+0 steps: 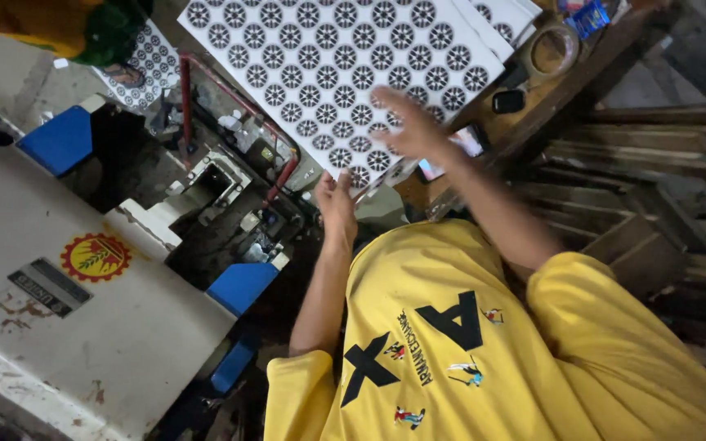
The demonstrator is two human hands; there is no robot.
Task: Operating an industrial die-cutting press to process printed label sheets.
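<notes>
Both hands spread open: right hand (406, 122) on patterned white sheet (328, 65), left hand (337, 204) at its edge, nr round red-yellow label (96, 256).

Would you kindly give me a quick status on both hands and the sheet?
Left hand open at patterned sheet's near edge. Right hand open, blurred, over the sheet. Red bar of the machine alongside.

Two hands show: the left hand (336, 198) and the right hand (406, 124). One large patterned sheet (320, 57) lies on top, with a few more sheet edges (504, 18) far right. One tape roll (555, 51), one machine (67, 310), three blue pads (59, 140).
</notes>
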